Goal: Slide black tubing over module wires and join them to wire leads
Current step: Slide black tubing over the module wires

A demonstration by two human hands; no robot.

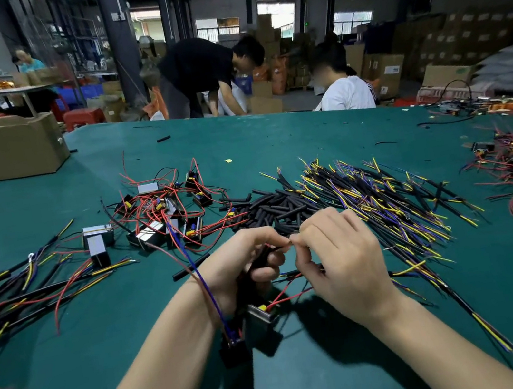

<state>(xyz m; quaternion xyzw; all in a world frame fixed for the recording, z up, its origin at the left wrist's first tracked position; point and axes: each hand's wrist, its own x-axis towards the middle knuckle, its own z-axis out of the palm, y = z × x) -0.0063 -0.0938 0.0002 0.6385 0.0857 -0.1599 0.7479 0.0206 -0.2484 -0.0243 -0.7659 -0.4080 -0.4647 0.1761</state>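
Tubing: a short black tubing piece [266, 251] lies between the two sets of fingertips, long axis roughly level across the view, its right end pointing at the right fingertips.
Left hand: the left hand [243, 264] is curled, thumb and forefinger pinching the tubing; a dark bundle runs down through its palm, and what it is cannot be told.
Right hand: the right hand [335, 249] is curled, its fingertips [295, 238] pinched together at the tubing's right end, touching the left fingertips; whatever thin wire they hold is too small to make out.
Module: a small black module [260, 317] hangs just below the hands, under the left palm, tilted; red wires [285, 296] run from it up toward the right fingers.
Blue wire: a blue wire [201, 278] crosses the left wrist and runs down to a black block [235, 347] beside the module.
Tubing pile: loose tubing pieces [271, 207] lie just beyond the fingertips.
Leads: yellow, blue and black leads [385, 203] are spread beyond and to the right of the right hand.
Spare modules: more modules [163, 213] with red wires lie beyond the left hand.
Table: green table [75, 377] under everything.
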